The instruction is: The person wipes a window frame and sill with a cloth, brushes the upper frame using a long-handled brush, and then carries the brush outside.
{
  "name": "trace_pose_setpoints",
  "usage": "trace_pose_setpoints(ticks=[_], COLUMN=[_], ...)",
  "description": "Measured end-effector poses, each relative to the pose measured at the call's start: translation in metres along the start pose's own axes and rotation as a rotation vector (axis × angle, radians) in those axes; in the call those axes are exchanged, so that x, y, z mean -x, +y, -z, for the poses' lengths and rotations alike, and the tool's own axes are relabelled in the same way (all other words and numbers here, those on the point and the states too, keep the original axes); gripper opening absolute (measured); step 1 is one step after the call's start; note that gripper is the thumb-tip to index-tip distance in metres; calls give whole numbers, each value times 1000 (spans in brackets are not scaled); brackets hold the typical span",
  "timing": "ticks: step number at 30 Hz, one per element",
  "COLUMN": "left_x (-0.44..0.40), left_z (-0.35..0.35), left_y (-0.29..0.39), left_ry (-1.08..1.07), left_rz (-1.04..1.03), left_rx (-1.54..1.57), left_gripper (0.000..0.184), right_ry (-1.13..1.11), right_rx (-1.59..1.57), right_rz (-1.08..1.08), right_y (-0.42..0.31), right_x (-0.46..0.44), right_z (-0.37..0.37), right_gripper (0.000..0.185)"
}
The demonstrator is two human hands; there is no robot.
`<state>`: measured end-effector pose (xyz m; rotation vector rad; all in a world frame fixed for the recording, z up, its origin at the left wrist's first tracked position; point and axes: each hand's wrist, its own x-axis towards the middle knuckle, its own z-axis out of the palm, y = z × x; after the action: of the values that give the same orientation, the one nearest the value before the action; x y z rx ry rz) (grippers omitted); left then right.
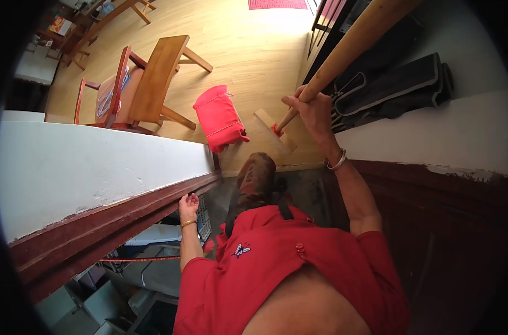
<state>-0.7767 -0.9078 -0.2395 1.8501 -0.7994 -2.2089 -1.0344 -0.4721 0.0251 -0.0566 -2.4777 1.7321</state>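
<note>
A long wooden pole point(343, 53) slants from the top right down to a flat wooden head point(273, 131) on the floor, with red material at the joint. My right hand point(312, 109) is closed round the pole's lower half; a bracelet is on that wrist. My left hand point(188, 205) hangs beside the dark red door frame point(125, 215), its fingers curled; whether it holds anything is not clear. Just left of the pole's head lies a bright red cloth-covered object point(218, 118).
A wooden bench point(160, 78) and a red-framed chair point(111, 97) stand at the upper left. Dark folded fabric point(391, 84) hangs at the right wall. White wall point(97, 162) borders the doorway. Plastic containers point(106, 304) are at the lower left.
</note>
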Motion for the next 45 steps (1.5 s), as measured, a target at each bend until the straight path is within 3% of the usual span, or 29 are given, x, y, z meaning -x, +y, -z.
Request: trace_pose_setpoints(ticks=[9, 12, 17, 19, 21, 23, 24, 26, 27, 29, 33, 35, 38, 42, 45], left_x=[-13, -13, 31, 15, -15, -8, -3, 12, -12, -54, -67, -65, -115, -149, -163], left_z=[-3, -6, -28, -35, -13, -28, -56, -141, -161, -197, -316, -408, -529, -734, -863], left_y=[-10, -19, -24, -36, -81, -101, -100, -68, -64, -58, 20, 50, 94, 124, 121], left_ry=[185, 303, 275, 538, 500, -241, -238, -130, -126, -88, -63, 70, -173, -345, -578], left_rz=[15, 7, -97, 60, 311, -145, -150, -329, -334, 250, 335, 100, 126, 132, 316], left_rx=[155, 250, 311, 341, 367, -832, -826, -1351, -1348, -194, -118, -38, -11, -78, -125], left_gripper=[13, 14, 19, 17, 21, 30, 30, 34, 34, 27, 20, 16, 16, 16, 30], right_ry=[67, 61, 78, 103, 136, 139, 147, 121, 105, 87, 105, 87, 36, -14, -53], right_rx=[93, 108, 53, 42, -60, 5, 67, -21, -27, -33, -110, -186, -275, -498, -527], right_rz=[105, 88, -80, -74, -108, -107, -98, -105, -94, -82, -81, -48, -44, -185, -135], right_y=[23, 41, 64, 71, 76, 70, 64, 50, 53, 51, 44, 61, 67, 70, 75], right_x=[-127, -191, -302, -345, -389, -426, -446, -484, -511, -554, -628, -671, -720, -788, -830], right_z=[-44, -72, -116, -128, -136, -137, -138, -142, -144, -150, -163, -170, -174, -175, -180], right_gripper=[30, 30, 27, 28, 30, 30, 30, 32, 32, 31, 31, 31, 26, 19, 19])
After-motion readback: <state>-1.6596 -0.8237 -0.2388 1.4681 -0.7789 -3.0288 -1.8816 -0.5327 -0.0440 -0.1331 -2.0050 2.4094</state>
